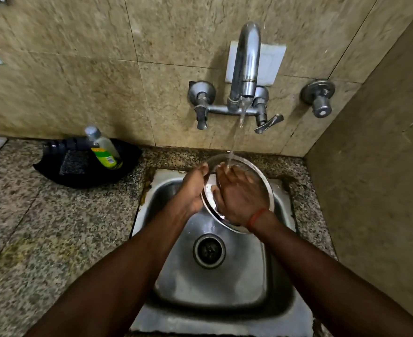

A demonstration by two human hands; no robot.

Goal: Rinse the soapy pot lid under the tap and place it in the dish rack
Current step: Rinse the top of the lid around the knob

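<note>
A round pot lid [265,183] with a steel rim and a clear middle is held tilted over the steel sink [215,283], under the running tap [245,69]. My left hand [193,188] grips the lid's left rim. My right hand [237,193] lies flat on the lid's inner face with fingers spread, a red thread around the wrist. A thin stream of water [236,139] falls onto the fingertips of my right hand and the lid's top edge. No dish rack is in view.
A black tray [55,171] on the granite counter at left holds a dish soap bottle [104,149] and a dark scrub pad [75,161]. Tiled walls close in behind and to the right. Tap handles [267,122] stick out from the wall above the sink.
</note>
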